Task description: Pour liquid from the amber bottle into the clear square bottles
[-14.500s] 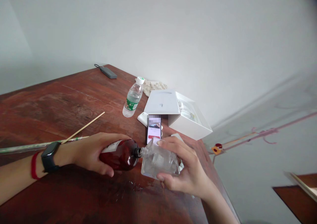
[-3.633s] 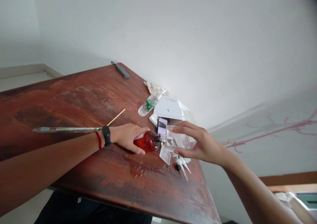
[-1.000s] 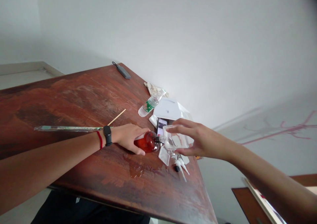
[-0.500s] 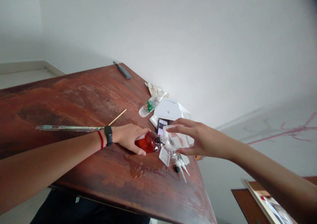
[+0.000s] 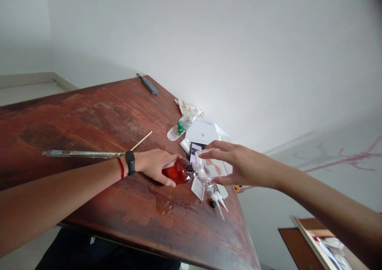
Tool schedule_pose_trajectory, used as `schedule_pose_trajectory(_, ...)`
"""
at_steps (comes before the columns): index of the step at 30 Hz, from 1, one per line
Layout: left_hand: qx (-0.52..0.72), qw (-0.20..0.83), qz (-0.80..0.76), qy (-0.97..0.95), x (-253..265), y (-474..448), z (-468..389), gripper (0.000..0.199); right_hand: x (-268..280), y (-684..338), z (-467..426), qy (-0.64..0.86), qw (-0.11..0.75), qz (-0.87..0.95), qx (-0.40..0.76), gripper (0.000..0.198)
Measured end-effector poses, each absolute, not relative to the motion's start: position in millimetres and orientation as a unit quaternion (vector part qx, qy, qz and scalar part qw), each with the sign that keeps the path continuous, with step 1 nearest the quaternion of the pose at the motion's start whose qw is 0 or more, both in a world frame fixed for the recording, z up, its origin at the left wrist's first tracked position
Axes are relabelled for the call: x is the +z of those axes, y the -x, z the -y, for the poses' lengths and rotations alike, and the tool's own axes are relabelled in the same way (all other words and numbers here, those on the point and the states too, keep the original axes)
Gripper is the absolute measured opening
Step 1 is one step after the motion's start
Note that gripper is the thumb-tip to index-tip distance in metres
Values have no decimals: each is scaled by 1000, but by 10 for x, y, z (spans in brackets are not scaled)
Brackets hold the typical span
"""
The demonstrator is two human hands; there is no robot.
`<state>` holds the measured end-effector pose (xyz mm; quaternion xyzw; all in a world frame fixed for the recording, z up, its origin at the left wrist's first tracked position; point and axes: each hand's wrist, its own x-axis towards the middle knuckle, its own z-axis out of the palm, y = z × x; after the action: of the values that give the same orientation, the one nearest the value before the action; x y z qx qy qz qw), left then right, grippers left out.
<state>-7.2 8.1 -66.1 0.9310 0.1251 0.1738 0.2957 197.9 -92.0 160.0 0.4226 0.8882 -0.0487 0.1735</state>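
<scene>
My left hand (image 5: pixel 158 166), with a black watch and red cord at the wrist, is wrapped around a reddish-amber bottle (image 5: pixel 181 171). The bottle's neck points right, toward a clear plastic box (image 5: pixel 213 163). The fingers and thumb of my right hand (image 5: pixel 229 162) grip that box, which is held beside the bottle mouth. Whether box and bottle touch, I cannot tell. Below the box are another clear plastic piece (image 5: pixel 198 187), white nozzle-tipped pieces (image 5: pixel 221 201) and a black cap (image 5: pixel 213 204).
A puddle (image 5: pixel 171 204) lies on the brown wooden table (image 5: pixel 98 115). Behind my hands are a labelled clear bottle (image 5: pixel 179 127), a phone (image 5: pixel 195 150), a white box (image 5: pixel 203 131) and a cloth (image 5: pixel 183 106). A thin stick (image 5: pixel 141 140) and plastic-wrapped packet (image 5: pixel 83 154) lie left.
Almost nothing differs. The clear box and my right hand have shifted very slightly left; my left hand stays around the amber bottle.
</scene>
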Motion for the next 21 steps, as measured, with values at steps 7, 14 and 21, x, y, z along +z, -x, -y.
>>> schedule_pose_trajectory(7,174,289,-128,-933,-661,72,-78,70,1600,-1971,905,-422,176,-889,-41,53)
schedule_pose_trajectory(14,176,288,-130,-932,-680,64,-80,75,1604,-1975,903,-418,171,-891,-42,54)
schedule_pose_trajectory(21,170,291,-120,-934,-699,63,-114,74,1544,-2110,949,-444,125,-884,-83,56)
